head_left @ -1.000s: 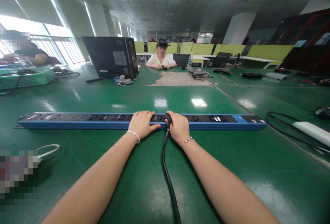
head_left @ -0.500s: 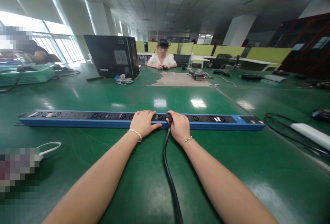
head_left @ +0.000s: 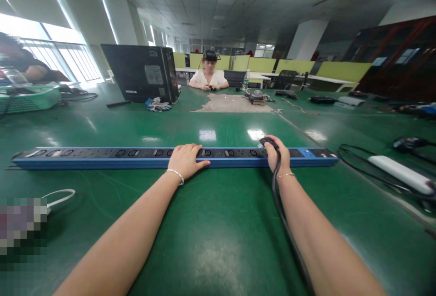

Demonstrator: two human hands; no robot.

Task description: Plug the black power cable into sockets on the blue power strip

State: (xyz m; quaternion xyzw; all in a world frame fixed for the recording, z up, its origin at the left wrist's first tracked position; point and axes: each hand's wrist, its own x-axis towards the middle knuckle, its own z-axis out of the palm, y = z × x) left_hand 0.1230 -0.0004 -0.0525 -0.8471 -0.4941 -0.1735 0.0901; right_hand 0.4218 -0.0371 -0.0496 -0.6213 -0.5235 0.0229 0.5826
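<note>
A long blue power strip [head_left: 102, 163] with a black socket face lies across the green table. My left hand [head_left: 185, 159] rests over its middle, fingers on the top face and thumb along the front edge; whether it grips the strip is partly hidden, but the hand wraps its edges. My right hand [head_left: 279, 154] holds a black plug [head_left: 269, 141] above the right part of the strip, clear of the sockets. From the plug a thick black cable [head_left: 284, 218] hangs down along my right forearm to the bottom edge.
A black computer case [head_left: 136, 73] and gloves [head_left: 157, 104] stand behind the strip. To the right lie a white power strip [head_left: 400, 174] and cables. A green basket [head_left: 30, 99] is at left. A person [head_left: 209, 75] sits opposite; another is far left.
My right hand has lifted the plug off the middle of the strip and carried it to the right, with the cable following. My left hand stays on the strip. The view has shifted slightly.
</note>
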